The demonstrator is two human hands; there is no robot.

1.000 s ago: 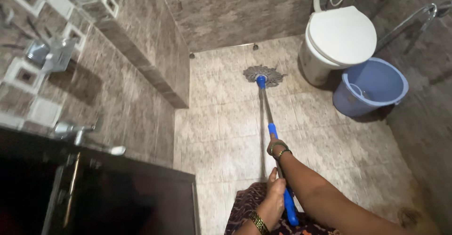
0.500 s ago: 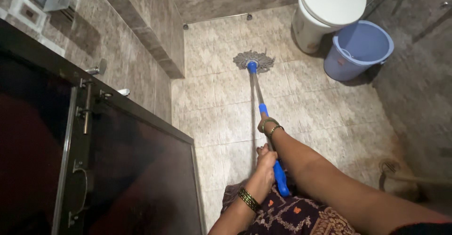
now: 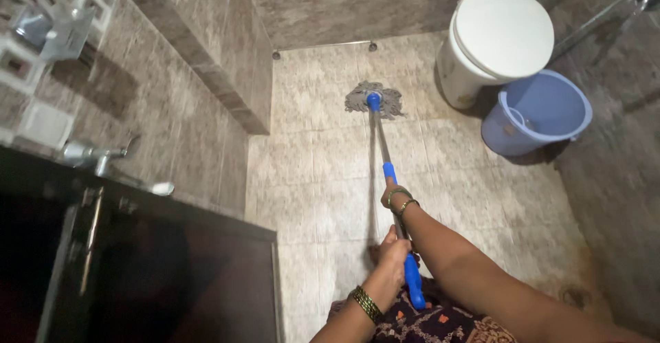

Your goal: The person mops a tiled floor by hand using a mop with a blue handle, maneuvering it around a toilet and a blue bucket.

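Your long metal-shafted mop with blue plastic grips (image 3: 389, 178), slanting away from you across the beige tiled floor, its grey stringy round head (image 3: 373, 100) splayed flat on the tiles near the far wall, blue end nearest you.

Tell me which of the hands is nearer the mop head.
Right. The right hand grips the mop handle farther down its length, toward the mop head on the floor. The left hand holds the handle's upper end, close to the body.
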